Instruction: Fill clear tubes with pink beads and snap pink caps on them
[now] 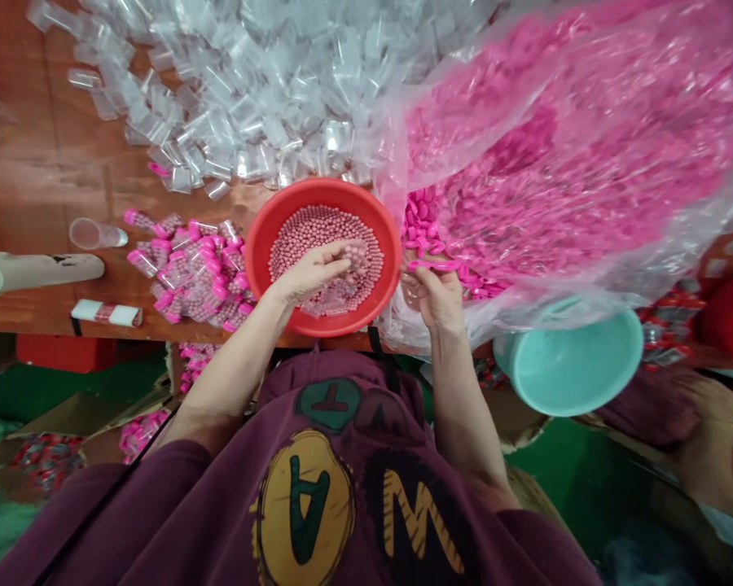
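The left hand (311, 273) curls, fingertips gathered on a small clear bag (355, 259) above the red basin (318, 191) of pink beads (293, 244). At the basin's 3 o'clock rim, the right hand (436, 299) pinches a pink capsule (431, 264). Clear pouches (250, 122) cover the worktop (37, 179) at 12 o'clock.

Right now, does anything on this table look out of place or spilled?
A teal plastic basin sits steeply tilted beside the clear plastic bag rather than flat. One stray pink piece lies among the empty clear packets on the wooden table, apart from the filled packets.
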The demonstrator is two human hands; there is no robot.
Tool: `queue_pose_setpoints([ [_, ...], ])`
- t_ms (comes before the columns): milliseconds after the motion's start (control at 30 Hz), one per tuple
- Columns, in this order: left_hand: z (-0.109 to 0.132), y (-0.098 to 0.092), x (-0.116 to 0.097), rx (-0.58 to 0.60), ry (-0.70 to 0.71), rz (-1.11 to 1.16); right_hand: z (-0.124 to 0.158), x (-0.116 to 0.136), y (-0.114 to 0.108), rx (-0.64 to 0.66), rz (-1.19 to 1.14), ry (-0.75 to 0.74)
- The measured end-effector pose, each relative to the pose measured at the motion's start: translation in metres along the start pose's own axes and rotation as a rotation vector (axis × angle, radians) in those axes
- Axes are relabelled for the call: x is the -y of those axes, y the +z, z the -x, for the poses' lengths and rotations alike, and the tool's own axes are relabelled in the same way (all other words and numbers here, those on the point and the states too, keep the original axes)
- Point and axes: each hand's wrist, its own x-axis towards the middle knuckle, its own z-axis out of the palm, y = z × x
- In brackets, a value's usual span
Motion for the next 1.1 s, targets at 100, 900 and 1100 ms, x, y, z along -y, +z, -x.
queue_pose_setpoints([
  [100,0.008,0.006,-0.013,0.017,-0.003,0.036,0.008,0.027,0.038,0.050,0.067,-0.153],
  [900,0.040,0.036,-0.016,-0.041,0.023,0.312,0.060,0.082,0.092,0.092,0.600,-0.637],
  [1100,0.047,0.041,-0.012,-0.070,-0.026,0.351,0.070,0.082,0.093,0.083,0.616,-0.662],
])
